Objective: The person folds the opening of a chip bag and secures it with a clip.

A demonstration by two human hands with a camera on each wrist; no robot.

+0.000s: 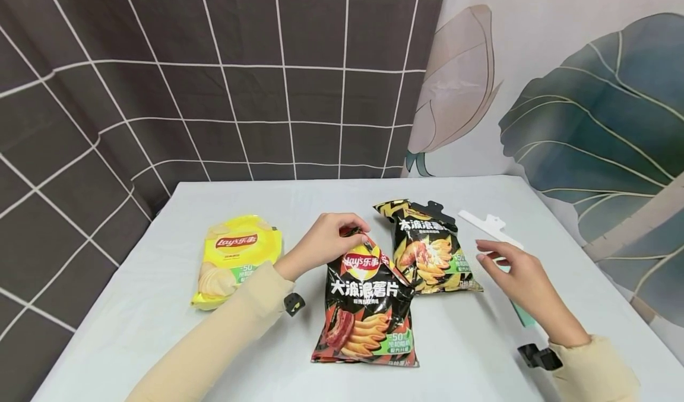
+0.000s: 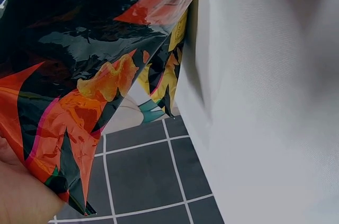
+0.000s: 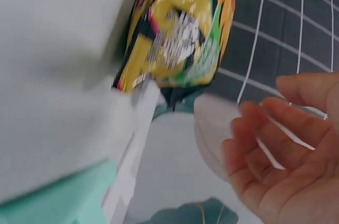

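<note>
"What lies beneath the hands?"

"A table (image 1: 465,354) with a smooth, matte white surface."

"And the biggest packet?"

"The red-and-black chip bag (image 1: 369,313), a glossy, crinkled film pouch, directly below the left hand (image 1: 327,239), whose thumb and fingers pinch its gathered top edge."

"The others?"

"The yellow-and-black bag (image 1: 427,253), equally shiny and puffed, lies between the two hands, just left of the right hand (image 1: 517,274). The yellow bag (image 1: 237,250), pillow-shaped with a creased top, lies to the left of the left hand."

"Is the right hand gripping anything?"

"No, it's free, its fingers loosely bent."

"Any smaller pieces?"

"The white clip (image 1: 481,222), a slim straight bar with a small tab, sits just beyond the right hand. A flat mint-green piece (image 1: 525,315) shows partly behind that hand. The black clip (image 1: 434,211), to its left, spans the yellow-and-black bag's top."
</note>
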